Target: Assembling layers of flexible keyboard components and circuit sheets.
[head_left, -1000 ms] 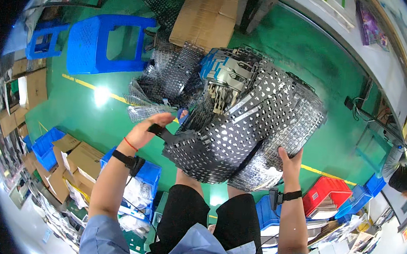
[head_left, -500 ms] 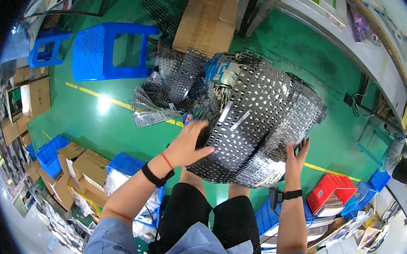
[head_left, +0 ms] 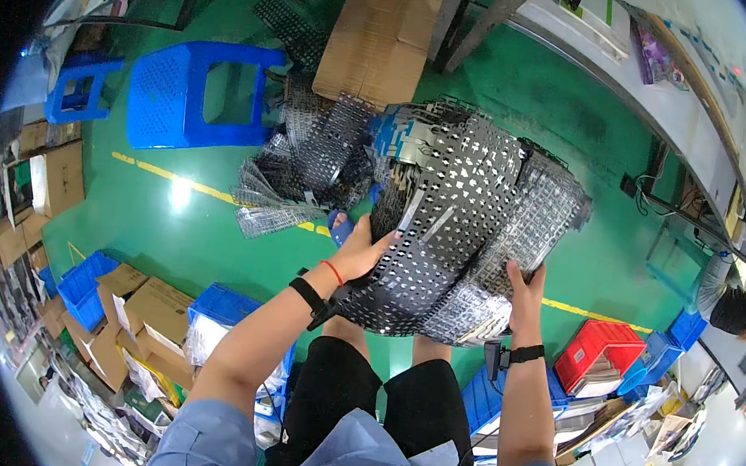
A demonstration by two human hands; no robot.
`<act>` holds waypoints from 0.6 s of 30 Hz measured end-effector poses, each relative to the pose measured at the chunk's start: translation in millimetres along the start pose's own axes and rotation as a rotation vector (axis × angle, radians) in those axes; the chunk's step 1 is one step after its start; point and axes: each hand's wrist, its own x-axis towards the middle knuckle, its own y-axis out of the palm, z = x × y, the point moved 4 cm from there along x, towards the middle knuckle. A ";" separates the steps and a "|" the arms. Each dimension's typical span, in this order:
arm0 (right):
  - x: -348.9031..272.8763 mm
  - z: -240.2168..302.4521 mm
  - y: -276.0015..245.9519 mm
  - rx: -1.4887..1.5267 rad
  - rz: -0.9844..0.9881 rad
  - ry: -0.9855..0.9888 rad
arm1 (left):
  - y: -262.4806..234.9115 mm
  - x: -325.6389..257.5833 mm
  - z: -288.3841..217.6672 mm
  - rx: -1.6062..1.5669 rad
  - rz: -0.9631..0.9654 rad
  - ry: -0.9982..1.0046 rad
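A large bent stack of dark perforated sheets (head_left: pixel 451 214) is in front of my legs, its surface dotted with many small cut-outs. Along its right side lie shinier grid-like sheets (head_left: pixel 537 208). My left hand (head_left: pixel 361 250) is closed on the stack's near left edge, thumb on top and fingers hidden beneath. At the right edge, my right hand (head_left: pixel 524 297) grips the grid-like sheets, thumb up and the other fingers mostly out of sight. Blue and pale pieces (head_left: pixel 404 139) show at the stack's far left corner. What bears the stack from below is hidden.
Loose perforated scrap sheets (head_left: pixel 313 151) lie heaped left of the stack, beside a blue plastic stool (head_left: pixel 166 92) and a flat cardboard piece (head_left: pixel 378 40). A red crate (head_left: pixel 600 349) and cardboard boxes (head_left: pixel 163 312) flank my legs. Another person (head_left: pixel 738 309) is at the far right.
Both hands have moved in from hovering at the stack's sides and taken hold of its edges. The view has shifted slightly.
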 end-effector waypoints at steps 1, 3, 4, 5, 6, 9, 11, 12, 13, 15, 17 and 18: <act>-1.6 2.4 4.5 0.025 0.015 -0.026 | 4.5 -3.4 6.5 -0.041 -0.013 0.032; -4.9 8.8 8.7 0.046 0.029 -0.054 | 11.4 -5.8 12.7 -0.127 -0.002 0.020; -7.0 12.8 8.4 0.035 0.017 -0.024 | 14.9 -4.3 10.5 -0.214 0.011 0.011; -7.6 13.7 5.7 0.023 0.003 0.006 | 16.8 0.6 8.2 -0.221 0.014 0.013; -10.3 10.9 -10.0 0.006 -0.019 0.008 | 22.3 2.2 -9.1 -0.253 0.104 -0.094; 8.0 -4.5 -8.9 0.079 0.037 0.006 | 18.6 45.3 71.9 0.431 0.091 0.043; 20.0 -12.4 -3.4 0.215 0.141 0.045 | -1.9 80.0 80.8 -0.085 0.063 0.113; 30.2 -19.3 -21.9 0.174 0.116 0.051 | 15.5 89.4 61.8 -0.105 0.083 0.127; 37.2 -19.3 -37.0 0.154 0.089 0.042 | 31.0 95.5 30.1 -0.242 0.022 0.090; 38.1 -23.5 -28.1 0.221 0.119 0.176 | 22.0 95.4 35.1 -0.353 -0.074 0.033; 37.0 -33.7 14.8 0.209 0.197 0.221 | -0.2 79.0 73.9 -1.741 1.041 0.073; 41.9 -37.2 -67.9 0.073 0.033 0.236 | 73.9 77.8 -14.0 -1.861 0.327 -0.791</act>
